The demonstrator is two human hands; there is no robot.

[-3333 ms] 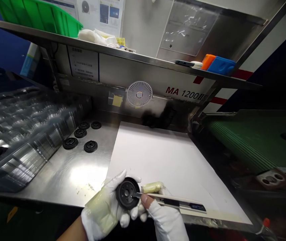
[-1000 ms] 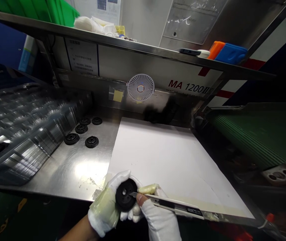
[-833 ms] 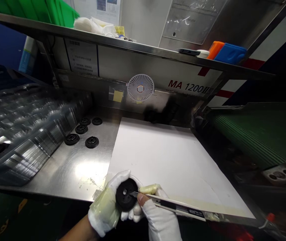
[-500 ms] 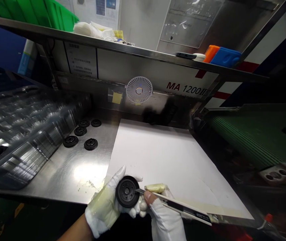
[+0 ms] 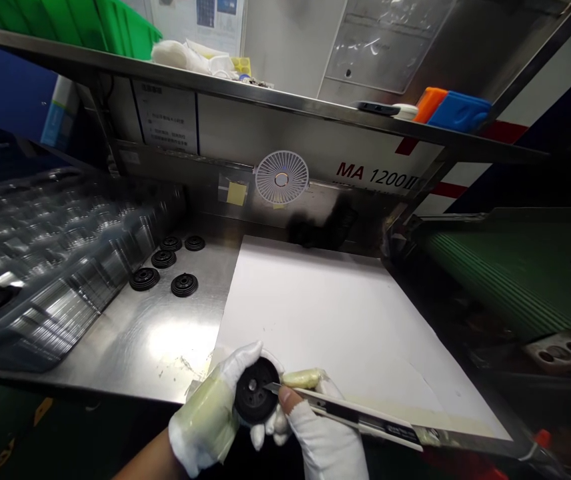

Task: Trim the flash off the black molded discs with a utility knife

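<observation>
A round black plastic wheel (image 5: 255,404) rests in my left hand (image 5: 211,408), whose gloved fingers curl around its rim. My right hand (image 5: 326,427), in a white glove with the thumb tip bare, grips a utility knife (image 5: 353,415) with a white and black handle. The blade's tip reaches over the wheel's face near its hub; whether it touches cannot be made out. Both hands are above the front edge of a white sheet (image 5: 325,320). To the left, several similar black wheels (image 5: 184,285) lie on the metal table (image 5: 130,327).
Stacked clear plastic trays (image 5: 75,267) stand at the left. A small white fan (image 5: 282,179) is at the back, below a metal shelf (image 5: 315,103) bearing a green bin (image 5: 75,27) and an orange-blue object (image 5: 453,110). A green conveyor belt (image 5: 530,260) runs at the right.
The wheel has tilted in my left hand, its face turning more to the right. My right hand has shifted slightly left with the knife, and the camera view has moved a little.
</observation>
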